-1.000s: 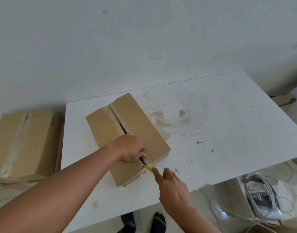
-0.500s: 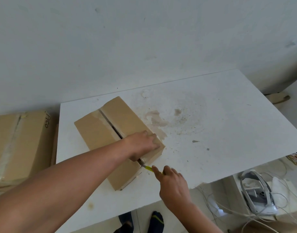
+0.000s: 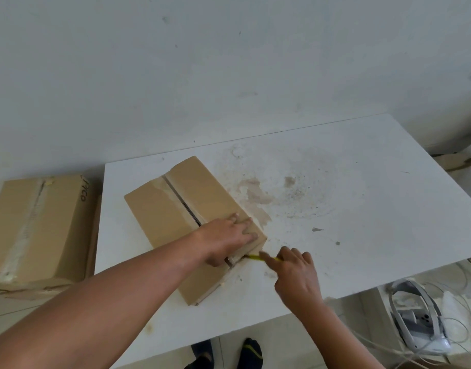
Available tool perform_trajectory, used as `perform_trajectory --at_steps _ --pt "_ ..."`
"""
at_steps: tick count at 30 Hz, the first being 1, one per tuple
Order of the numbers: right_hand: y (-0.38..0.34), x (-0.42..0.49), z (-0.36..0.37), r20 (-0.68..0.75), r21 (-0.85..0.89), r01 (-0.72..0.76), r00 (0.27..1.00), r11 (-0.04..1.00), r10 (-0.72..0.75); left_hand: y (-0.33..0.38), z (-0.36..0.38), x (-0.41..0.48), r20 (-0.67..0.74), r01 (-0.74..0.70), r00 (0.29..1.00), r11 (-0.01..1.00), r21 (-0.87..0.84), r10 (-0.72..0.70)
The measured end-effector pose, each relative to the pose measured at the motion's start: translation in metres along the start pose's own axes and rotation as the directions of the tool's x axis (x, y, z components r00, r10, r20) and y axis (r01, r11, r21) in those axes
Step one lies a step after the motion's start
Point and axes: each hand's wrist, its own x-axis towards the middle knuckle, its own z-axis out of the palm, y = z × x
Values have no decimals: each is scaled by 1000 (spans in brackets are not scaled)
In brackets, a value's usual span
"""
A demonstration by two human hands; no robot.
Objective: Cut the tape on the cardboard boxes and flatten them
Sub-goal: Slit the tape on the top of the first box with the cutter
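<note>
Hazard: flat-fingered left hand pins the brown cardboard box, thumb just beside the slim yellow cutter the right hand grips; a slip could cut it.

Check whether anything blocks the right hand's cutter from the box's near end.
Nothing visible does: the yellow cutter in the right hand reaches the near end of the cardboard box. The left hand presses flat on top, thumb hanging over that end beside the blade.
</note>
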Motion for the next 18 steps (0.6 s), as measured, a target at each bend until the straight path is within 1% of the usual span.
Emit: perform_trajectory --at_steps 2,4,5,7,8,10,12,13,14,15,18 --pt "13 4 0 6 15 -23 1000 1000 23 -2 4 -1 -6 -10 1000 999 -31 10" --pt "23 4 -2 71 76 -4 997 997 -1 -7 7 -1 -12 -15 1000 996 -91 14" --pt "25 3 -5 147 137 -36 989 990 16 -11 8 -2 -12 -10 1000 989 -145 8" --pt "23 -1 -11 301 268 -220 944 938 136 -20 8 -6 -15 18 1000 955 -295 -23" --pt "18 -3 -12 363 332 -313 913 890 185 -26 9 -9 -32 33 998 928 -371 -49" --pt "-1 -8 -14 448 481 -481 854 733 266 -36 15 -16 -82 69 989 875 -480 -123" --pt "-32 -7 -13 498 601 -584 807 545 317 -51 27 -22 -153 129 959 850 -510 -237" --pt "-49 -5 -12 502 643 -602 798 473 334 -58 33 -25 -191 165 937 853 -495 -292" --pt "-65 -3 -10 494 670 -605 796 430 350 -65 39 -27 -212 210 915 854 -476 -343" --pt "-80 1 -8 488 687 -604 795 404 360 -73 44 -30 -202 267 896 843 -466 -396" --pt "-104 19 2 510 700 -629 772 339 380 -97 56 -41 -74 441 835 744 -502 -545"
